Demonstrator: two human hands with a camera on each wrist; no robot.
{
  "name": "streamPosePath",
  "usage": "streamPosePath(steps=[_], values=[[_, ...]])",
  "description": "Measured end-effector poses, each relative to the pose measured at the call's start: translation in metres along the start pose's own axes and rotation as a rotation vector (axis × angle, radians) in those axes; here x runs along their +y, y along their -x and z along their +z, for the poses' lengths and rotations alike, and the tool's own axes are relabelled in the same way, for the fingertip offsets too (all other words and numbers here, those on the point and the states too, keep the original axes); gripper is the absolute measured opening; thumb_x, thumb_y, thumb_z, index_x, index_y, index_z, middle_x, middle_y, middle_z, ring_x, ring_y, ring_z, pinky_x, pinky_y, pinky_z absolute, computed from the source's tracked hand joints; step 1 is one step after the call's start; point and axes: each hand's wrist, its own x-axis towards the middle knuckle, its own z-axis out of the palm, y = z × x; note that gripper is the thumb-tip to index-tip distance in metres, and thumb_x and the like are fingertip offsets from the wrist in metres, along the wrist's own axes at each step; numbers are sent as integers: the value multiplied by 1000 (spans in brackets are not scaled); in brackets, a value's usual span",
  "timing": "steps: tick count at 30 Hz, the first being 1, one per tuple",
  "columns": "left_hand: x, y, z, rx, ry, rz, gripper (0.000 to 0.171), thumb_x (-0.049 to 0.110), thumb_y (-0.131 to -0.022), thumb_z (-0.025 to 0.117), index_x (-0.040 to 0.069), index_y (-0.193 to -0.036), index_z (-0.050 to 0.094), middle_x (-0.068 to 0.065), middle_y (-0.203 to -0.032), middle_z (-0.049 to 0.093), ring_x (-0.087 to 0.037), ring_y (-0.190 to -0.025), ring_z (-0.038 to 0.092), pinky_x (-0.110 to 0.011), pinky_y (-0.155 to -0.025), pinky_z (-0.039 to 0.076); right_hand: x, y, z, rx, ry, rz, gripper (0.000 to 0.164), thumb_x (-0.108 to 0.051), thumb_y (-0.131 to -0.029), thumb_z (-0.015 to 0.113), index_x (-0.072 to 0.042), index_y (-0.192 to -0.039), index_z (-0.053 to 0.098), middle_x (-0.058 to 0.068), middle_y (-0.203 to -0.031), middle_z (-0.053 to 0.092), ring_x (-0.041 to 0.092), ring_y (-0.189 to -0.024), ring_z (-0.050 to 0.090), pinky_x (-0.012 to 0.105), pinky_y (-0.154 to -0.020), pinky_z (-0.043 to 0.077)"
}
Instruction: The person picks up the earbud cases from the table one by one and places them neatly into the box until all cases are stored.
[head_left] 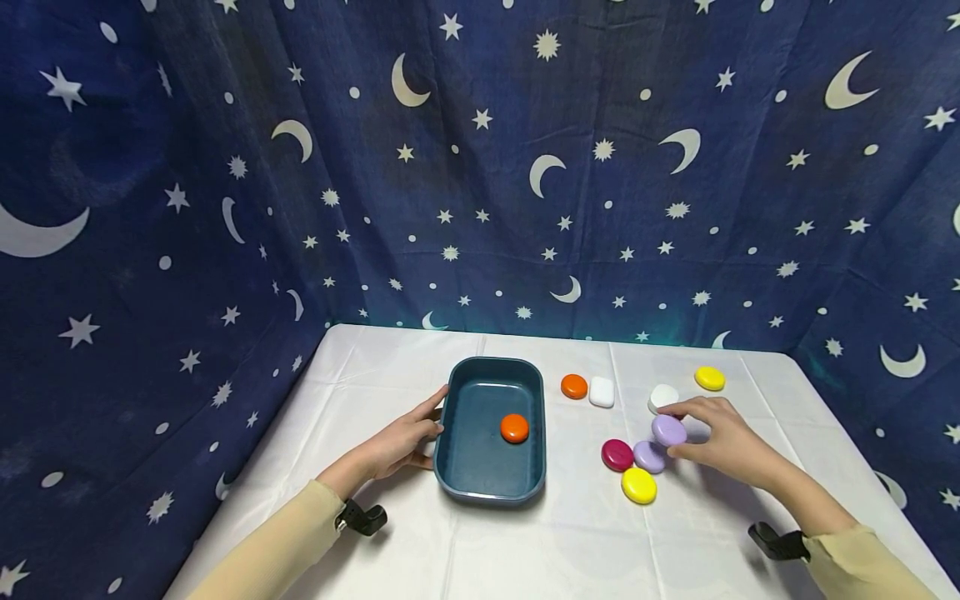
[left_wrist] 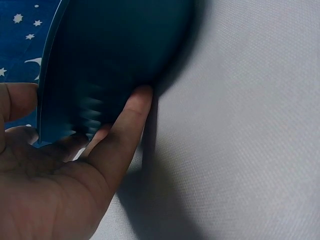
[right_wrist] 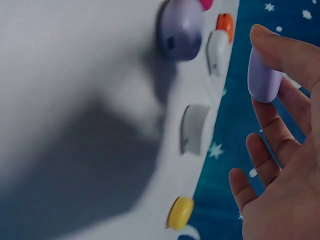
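My right hand [head_left: 723, 437] pinches a lavender round, pebble-like disc [head_left: 669, 431] between thumb and fingers; in the right wrist view this lavender disc [right_wrist: 265, 75] is held up off the cloth. Close below it lies a second lavender disc [head_left: 649, 457], next to a crimson disc [head_left: 617, 455] and a yellow disc [head_left: 639, 485]. A white disc [head_left: 663, 397] sits just behind the fingers. At the left, my left hand [head_left: 401, 442] touches the side wall of a dark teal rectangular dish [head_left: 491, 497], fingers spread along it. One orange disc [head_left: 514, 428] lies inside the dish.
Behind and right of the dish are another orange disc [head_left: 574, 387] and a white square piece [head_left: 602, 392]. A further yellow disc [head_left: 709, 378] lies at the back right. White cloth [head_left: 570, 550] covers the table, and a star-and-moon curtain [head_left: 510, 167] hangs around it.
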Motion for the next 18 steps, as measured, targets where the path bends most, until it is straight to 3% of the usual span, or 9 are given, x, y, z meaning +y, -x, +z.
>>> streamPosePath(steps=[4,12,18], values=[[0,0,1,6,3,-4,75,14,-101,50,39,-164,18,-19,-168,16,-42,-134,43,-49,-78,58,-11,-13,1,-7,2,-27,58,-27,-78,89,-19,-132,69,12,-125,63,40,-125,38,68,-97,34],[1,0,1,6,-2,2,74,15,-102,49,38,-164,18,-19,-167,18,-40,-131,44,-49,-78,57,-45,-42,9,-41,-22,-94,55,-26,-79,88,-22,-131,70,0,-121,64,29,-123,39,57,-94,42],[1,-1,0,7,1,1,74,14,-101,49,38,-164,18,-19,-167,20,-39,-127,47,-49,-76,57,-73,-65,19,-76,-42,-132,56,-30,-78,90,-24,-130,71,0,-126,63,28,-126,38,58,-97,42]])
